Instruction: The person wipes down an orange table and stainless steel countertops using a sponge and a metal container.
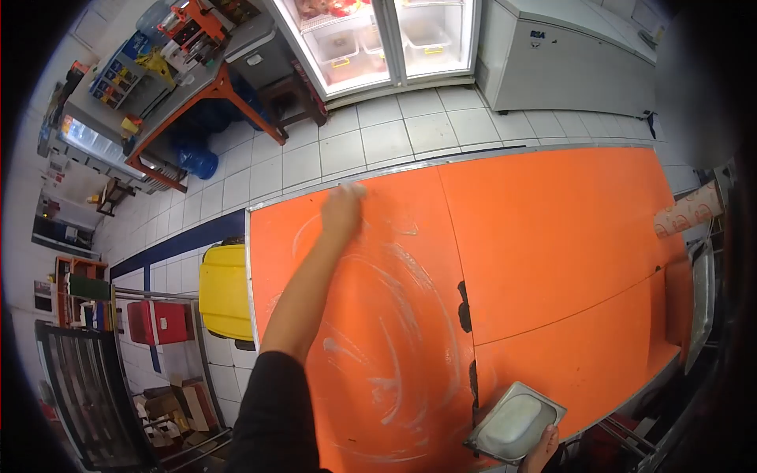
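Note:
At the far edge of the orange tabletop (pixel 552 229), my left hand (pixel 341 211) is closed and pressed down, with a small whitish wad (pixel 359 190) showing at its fingers; its kind cannot be made out. White foamy streaks (pixel 406 303) curve over the left half of the top. At the near edge, my right hand (pixel 542 451) grips the rim of a rectangular metal pan (pixel 482 430). The pan is tilted and contains a whitish, cloudy liquid (pixel 512 419). Part of the right hand is cut off by the frame's lower edge.
A yellow bin lid (pixel 225 290) stands close beyond the table's left edge. Dark damaged patches (pixel 464 307) mark a seam in the top. A patterned roll (pixel 688 211) lies at the right end. Behind stand a lit glass-door fridge (pixel 394 47) and a chest freezer (pixel 568 67).

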{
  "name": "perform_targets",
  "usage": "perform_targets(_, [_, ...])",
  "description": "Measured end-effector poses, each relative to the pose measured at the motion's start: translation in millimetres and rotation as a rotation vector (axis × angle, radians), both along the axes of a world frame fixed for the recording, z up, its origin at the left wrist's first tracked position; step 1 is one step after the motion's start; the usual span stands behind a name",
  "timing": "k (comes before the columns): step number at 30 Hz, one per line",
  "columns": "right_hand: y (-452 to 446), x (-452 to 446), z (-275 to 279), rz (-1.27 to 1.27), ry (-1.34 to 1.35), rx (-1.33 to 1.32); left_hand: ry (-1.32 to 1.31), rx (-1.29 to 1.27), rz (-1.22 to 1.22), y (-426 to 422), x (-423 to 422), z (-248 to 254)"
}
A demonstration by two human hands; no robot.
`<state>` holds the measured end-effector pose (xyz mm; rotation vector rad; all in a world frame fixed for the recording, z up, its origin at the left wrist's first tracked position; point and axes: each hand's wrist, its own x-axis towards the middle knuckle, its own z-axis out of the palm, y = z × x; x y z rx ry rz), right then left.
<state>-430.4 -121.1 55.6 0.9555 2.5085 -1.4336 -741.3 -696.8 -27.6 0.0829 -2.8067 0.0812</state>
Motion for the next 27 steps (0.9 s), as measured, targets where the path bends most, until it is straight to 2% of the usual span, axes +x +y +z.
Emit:
perform_targets(1, [6,7,-11,-0.016,-0.022,-0.003,-0.189,0.055,0.159,-2,-7,13])
perform_targets(3, [7,2,-12,-0.025,-0.036,-0.012,-0.371,0.108,0.324,-13,-15,27])
perform_targets(5, [-13,-11,11,-0.013,-0.1,0.053,-0.322,0.107,0.32,-29,-19,32])
perform_targets(8, [12,11,-12,-0.096,-0.27,0.076,-0.294,0.122,0.286,-35,-13,18])
perform_targets(9, [11,10,-9,-0.099,-0.265,0.074,-0.149,0.072,0.279,-42,-20,3])
perform_targets(10, [8,8,-3,-0.024,-0.233,0.116,-0.147,0.07,0.281,-23,-16,11])
perform_targets(12, [2,-4,-3,0.051,-0.193,0.141,-0.49,-0.037,0.126,23,2,22])
perform_targets(13, [1,-7,-3,0.02,-0.225,0.119,-0.378,0.093,-0.028,21,13,29])
perform_targets(14, [4,-2,2,-0.012,-0.269,0.107,-0.392,0.099,-0.033,3,14,26])
perform_targets(16, [11,6,-7,0.018,-0.234,0.184,-0.374,0.034,0.284,-40,-20,15])
perform_targets(17, [14,10,-13,0.062,-0.202,0.254,-0.367,0.046,0.286,-35,-37,7])
perform_targets(19, [31,15,-24,0.096,-0.13,0.215,-0.161,0.267,0.366,-6,-51,-16])
perform_targets(20, [32,13,-29,0.121,-0.06,0.152,0.105,0.307,0.126,25,-50,-35])
perform_targets(21, [14,3,-17,0.151,-0.065,0.14,-0.099,0.232,0.046,63,-54,-20])
perform_targets(22, [-13,-13,11,0.047,-0.075,0.046,0.104,0.34,-0.173,86,-66,-60])
perform_targets(23, [-29,-24,28,-0.058,-0.082,-0.037,0.03,0.499,-0.169,127,-56,-37])
perform_targets(26, [-17,-18,13,0.031,-0.041,-0.03,-0.094,0.412,-0.145,110,-67,-19])
perform_targets(27, [-10,-11,6,0.047,-0.029,-0.009,-0.034,0.41,-0.042,91,-68,-21])
